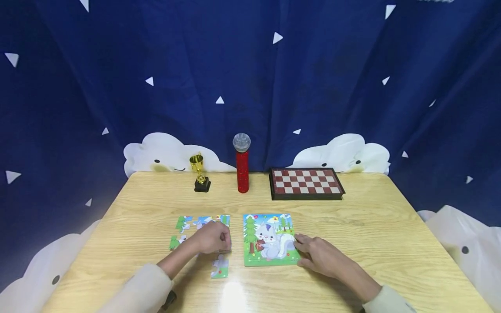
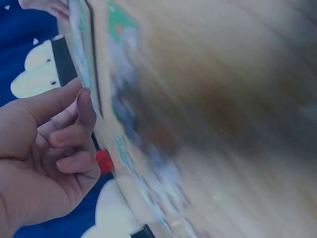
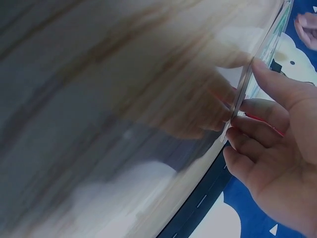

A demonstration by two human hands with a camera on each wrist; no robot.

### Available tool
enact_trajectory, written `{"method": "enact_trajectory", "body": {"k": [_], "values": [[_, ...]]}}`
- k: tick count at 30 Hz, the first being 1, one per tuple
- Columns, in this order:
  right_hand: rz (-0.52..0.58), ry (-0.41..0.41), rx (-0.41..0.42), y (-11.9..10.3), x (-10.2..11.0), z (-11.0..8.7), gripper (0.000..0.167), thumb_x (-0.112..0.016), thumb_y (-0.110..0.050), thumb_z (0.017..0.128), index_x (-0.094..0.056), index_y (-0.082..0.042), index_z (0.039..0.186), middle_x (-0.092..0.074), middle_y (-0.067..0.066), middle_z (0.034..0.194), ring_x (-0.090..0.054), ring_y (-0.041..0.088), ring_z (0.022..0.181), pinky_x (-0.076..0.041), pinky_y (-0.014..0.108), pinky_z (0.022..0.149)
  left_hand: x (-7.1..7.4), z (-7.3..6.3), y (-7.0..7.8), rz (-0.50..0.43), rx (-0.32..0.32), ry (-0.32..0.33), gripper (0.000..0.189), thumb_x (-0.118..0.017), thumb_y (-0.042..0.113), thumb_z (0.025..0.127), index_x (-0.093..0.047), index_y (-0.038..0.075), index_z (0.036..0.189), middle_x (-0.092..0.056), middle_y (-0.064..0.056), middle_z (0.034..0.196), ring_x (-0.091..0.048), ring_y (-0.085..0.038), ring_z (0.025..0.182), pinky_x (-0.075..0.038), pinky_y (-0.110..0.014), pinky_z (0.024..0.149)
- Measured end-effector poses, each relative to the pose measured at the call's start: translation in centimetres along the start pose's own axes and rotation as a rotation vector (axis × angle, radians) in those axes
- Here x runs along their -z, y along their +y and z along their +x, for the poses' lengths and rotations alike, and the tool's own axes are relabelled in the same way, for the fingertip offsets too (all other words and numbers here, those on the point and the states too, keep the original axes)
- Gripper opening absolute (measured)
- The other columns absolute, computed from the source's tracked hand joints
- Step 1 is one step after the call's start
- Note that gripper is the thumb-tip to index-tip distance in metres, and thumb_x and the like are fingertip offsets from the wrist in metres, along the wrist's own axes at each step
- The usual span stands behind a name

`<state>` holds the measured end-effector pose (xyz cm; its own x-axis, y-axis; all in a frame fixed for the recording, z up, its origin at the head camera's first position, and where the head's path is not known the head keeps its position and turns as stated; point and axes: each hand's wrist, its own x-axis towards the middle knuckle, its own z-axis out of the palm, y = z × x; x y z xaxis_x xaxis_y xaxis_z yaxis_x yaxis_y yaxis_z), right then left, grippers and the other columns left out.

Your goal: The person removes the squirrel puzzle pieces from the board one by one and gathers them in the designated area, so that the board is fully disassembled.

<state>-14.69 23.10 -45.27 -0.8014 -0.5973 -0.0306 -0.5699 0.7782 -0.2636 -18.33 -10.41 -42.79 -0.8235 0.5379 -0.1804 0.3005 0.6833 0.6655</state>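
My left hand (image 1: 213, 237) is over a group of loose jigsaw pieces (image 1: 220, 266) left of the middle of the table, covering some of them. In the left wrist view, the left thumb and index fingertips (image 2: 85, 94) meet, the other fingers curl inward, and nothing shows between them. The square squirrel puzzle (image 1: 270, 240), in one whole picture, lies flat just right of that hand. My right hand (image 1: 318, 256) rests at its right edge, fingers fairly straight, fingertips and thumb against the side. The right wrist view shows the fingers (image 3: 242, 124) along this thin edge.
At the back of the wooden table (image 1: 372, 234) stand a small gold trophy cup (image 1: 197, 167) on a black base and a red microphone (image 1: 242, 169). A red-and-white checkered game board (image 1: 307, 182) lies behind the squirrel puzzle. A dark blue curtain (image 1: 250, 65) hangs beyond.
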Motion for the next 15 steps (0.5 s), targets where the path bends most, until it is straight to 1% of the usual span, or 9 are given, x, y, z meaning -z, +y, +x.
{"method": "enact_trajectory", "body": {"k": [2,5,8,13,15], "values": [[-0.003,0.002,0.002,0.1,0.1,-0.1,0.052,-0.070,-0.028,0.084,-0.059,0.004,0.123,-0.052,0.023,0.135,-0.053,0.036,0.123,-0.046,0.047,0.096,-0.2,0.7,0.8,0.003,-0.018,-0.001,0.006,-0.066,0.004,0.083,-0.065,0.004,0.077,-0.061,0.000,0.071,-0.052,-0.011,0.063,-0.044,-0.023,0.055],[-0.015,0.006,0.009,0.1,0.1,-0.1,0.052,-0.070,-0.027,0.084,-0.059,0.004,0.123,-0.053,0.023,0.134,-0.053,0.036,0.122,-0.047,0.047,0.095,-0.7,1.7,1.6,-0.013,-0.037,-0.002,0.004,-0.066,0.004,0.083,-0.065,0.004,0.079,-0.061,-0.001,0.071,-0.053,-0.012,0.063,-0.043,-0.024,0.057],[-0.020,0.005,0.012,0.1,0.1,-0.1,0.052,-0.070,-0.028,0.084,-0.059,0.004,0.123,-0.053,0.023,0.134,-0.053,0.036,0.123,-0.046,0.047,0.096,-1.3,2.6,2.1,-0.010,-0.074,0.023,0.004,-0.066,0.004,0.083,-0.065,0.005,0.080,-0.062,-0.001,0.075,-0.052,-0.012,0.067,-0.043,-0.024,0.059],[-0.022,-0.001,0.011,0.0,0.2,0.0,0.052,-0.070,-0.027,0.084,-0.059,0.005,0.123,-0.052,0.023,0.135,-0.053,0.035,0.123,-0.046,0.047,0.096,-2.3,4.1,2.7,-0.027,-0.121,0.055,0.001,-0.066,0.006,0.085,-0.065,0.005,0.086,-0.062,-0.001,0.079,-0.050,-0.011,0.068,-0.041,-0.022,0.060],[-0.019,-0.001,0.009,-0.1,0.2,-0.1,0.052,-0.070,-0.027,0.083,-0.059,0.005,0.123,-0.052,0.023,0.135,-0.053,0.035,0.123,-0.046,0.047,0.096,-2.7,4.7,3.1,-0.050,-0.114,0.044,0.003,-0.066,0.006,0.086,-0.065,0.004,0.088,-0.062,-0.001,0.081,-0.050,-0.011,0.070,-0.041,-0.022,0.060]]}}
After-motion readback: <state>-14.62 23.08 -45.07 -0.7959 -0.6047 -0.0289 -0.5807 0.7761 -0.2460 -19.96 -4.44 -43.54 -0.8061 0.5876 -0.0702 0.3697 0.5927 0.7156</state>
